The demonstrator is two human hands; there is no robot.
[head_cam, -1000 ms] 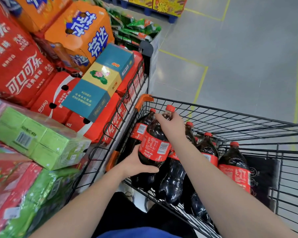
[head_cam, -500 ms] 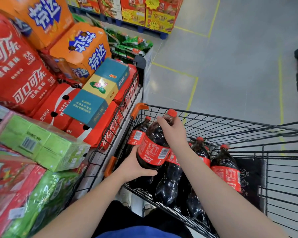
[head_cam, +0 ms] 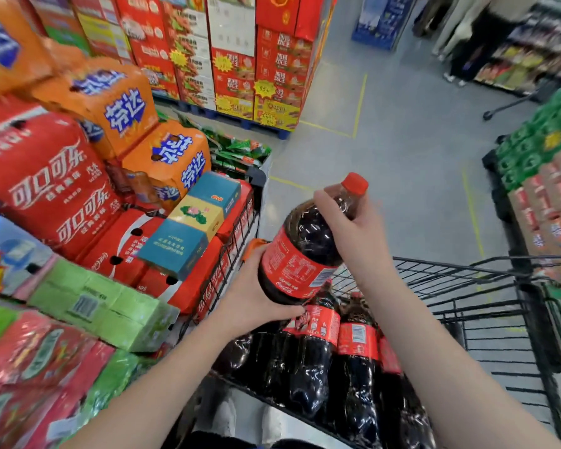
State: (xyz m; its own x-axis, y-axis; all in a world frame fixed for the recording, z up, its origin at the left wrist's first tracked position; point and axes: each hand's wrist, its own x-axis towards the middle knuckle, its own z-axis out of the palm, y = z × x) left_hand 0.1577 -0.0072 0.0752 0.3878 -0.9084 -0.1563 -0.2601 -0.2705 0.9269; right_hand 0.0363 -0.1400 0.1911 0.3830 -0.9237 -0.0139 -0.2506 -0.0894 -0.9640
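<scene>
I hold a large cola bottle [head_cam: 305, 251] with a red cap and red label, tilted and raised above a black wire shopping cart [head_cam: 467, 280]. My left hand [head_cam: 253, 296] cups its lower body from below. My right hand [head_cam: 353, 228] grips its neck just under the cap. Several more cola bottles [head_cam: 353, 367] stand in the cart beneath it.
A second cart [head_cam: 237, 241] on the left is piled with red cola packs [head_cam: 55, 189], orange soda packs [head_cam: 127, 108], a teal and yellow box [head_cam: 191, 222] and green packs [head_cam: 110, 309]. Stacked red cartons [head_cam: 240, 59] stand ahead. Green and red cases [head_cam: 544, 176] line the right. People stand far right.
The bottle has been lifted up out of the cart, from among the others to well above its rim. My view has swung upward, showing more of the aisle.
</scene>
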